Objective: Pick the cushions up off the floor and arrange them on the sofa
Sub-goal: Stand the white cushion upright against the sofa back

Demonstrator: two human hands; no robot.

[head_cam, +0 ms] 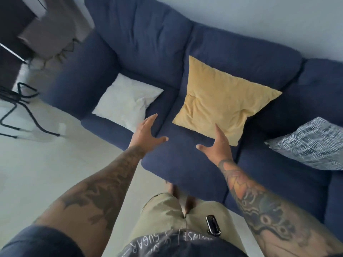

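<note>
A yellow cushion (220, 100) leans against the backrest on the middle seat of the blue sofa (141, 45). A white cushion (126, 102) lies on the left seat. A grey and white patterned cushion (311, 145) rests on the right seat, partly cut off by the frame edge. My left hand (146, 132) hovers open over the gap between the left and middle seats, holding nothing. My right hand (216, 147) is open too, its fingertips just at the yellow cushion's lower edge, thumb spread over the seat.
Pale tiled floor (46, 173) stretches to the left of the sofa. A black metal frame stand (16, 106) and a dark piece of furniture (14, 26) stand at the far left. My legs in khaki shorts (167, 212) are close against the sofa's front.
</note>
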